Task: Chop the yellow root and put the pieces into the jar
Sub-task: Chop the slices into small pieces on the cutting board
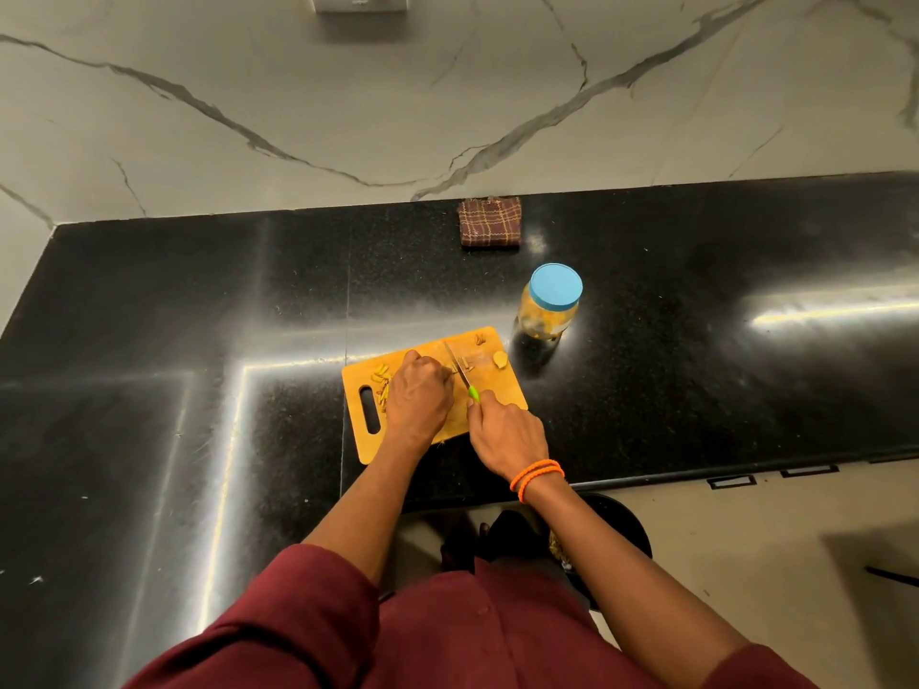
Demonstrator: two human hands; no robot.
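On the wooden cutting board the left hand curls its fingers down over a yellow root piece at the board's middle, while the right hand grips the green handle of a knife whose blade lies just beside those fingers. Cut yellow slices lie at the board's handle end and another chunk near its far corner. The jar, blue lid on, stands on the black surface just beyond that corner, with a folded checked cloth farther back.

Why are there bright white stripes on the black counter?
In the head view, those stripes are glare: lamps reflecting off the shiny black counter, strongest left of the cutting board and at far right. The jar casts a soft shadow toward the board, and the wide lens bends the counter's edges.
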